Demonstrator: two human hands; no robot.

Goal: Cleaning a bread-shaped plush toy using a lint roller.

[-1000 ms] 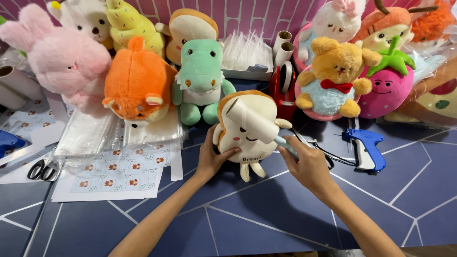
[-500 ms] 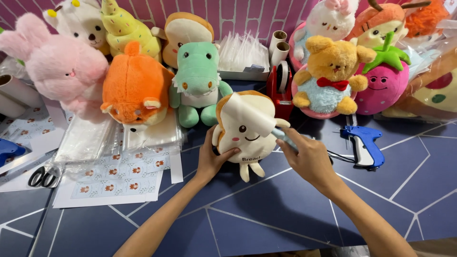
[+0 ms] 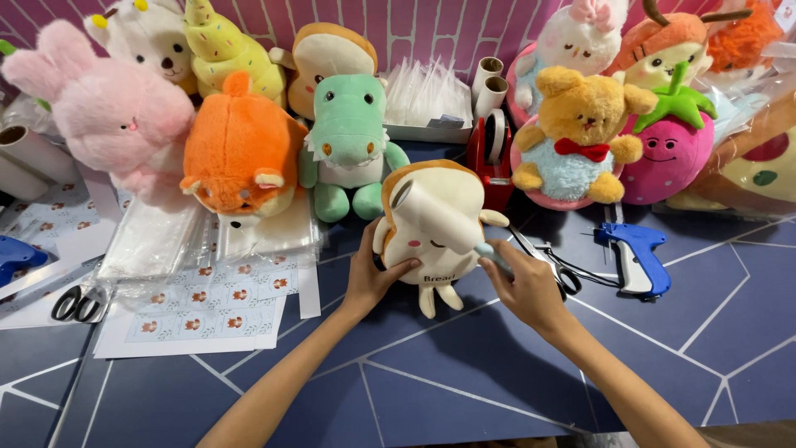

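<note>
Dark blue tabletop [image 3: 497, 365], plush toys crowding twelve o'clock. Dead centre, the left hand [image 3: 373, 278] grips the cream toast-shaped plush [image 3: 431, 228] while the right hand [image 3: 522, 282] holds a white lint roller [image 3: 435, 203] on its face — cleaning looks under way, not finished.

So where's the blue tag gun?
In the head view the blue tag gun lies on the table to the right of the right hand, beside the scissors, below the strawberry plush.

We had a cream toast-shaped plush toy [image 3: 431, 228] with a brown crust edge, standing upright on the blue table, and a white lint roller [image 3: 427, 202] lay pressed across its face
</note>
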